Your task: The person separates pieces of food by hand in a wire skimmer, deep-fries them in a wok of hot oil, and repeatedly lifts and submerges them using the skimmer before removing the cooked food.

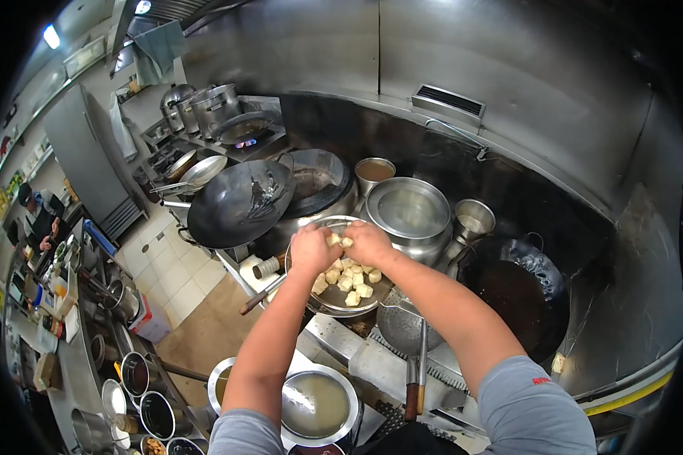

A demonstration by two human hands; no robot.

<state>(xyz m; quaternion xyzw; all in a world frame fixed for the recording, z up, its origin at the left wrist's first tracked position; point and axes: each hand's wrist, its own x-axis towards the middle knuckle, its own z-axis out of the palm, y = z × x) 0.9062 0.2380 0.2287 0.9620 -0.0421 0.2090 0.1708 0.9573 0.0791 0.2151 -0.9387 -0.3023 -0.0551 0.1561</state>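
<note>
My left hand [314, 247] and my right hand [367, 243] meet above a wide round metal strainer [332, 309]. Both have curled fingers around pale yellow chunks [340, 240], which look like tofu or dough pieces. Below them, several similar chunks [347, 282] lie loose in the strainer, mostly toward its middle and right. The exact grip of each fingertip is partly hidden. A perforated ladle [402, 327] rests just right of the strainer, its handle toward me.
A large black wok [235, 206] leans at the left; another wok [511, 303] with dark liquid sits right. A wide metal pot [407, 209] stands behind my hands. Nearer me is a pot of cloudy liquid [319, 406]. Another person [44, 216] stands far left.
</note>
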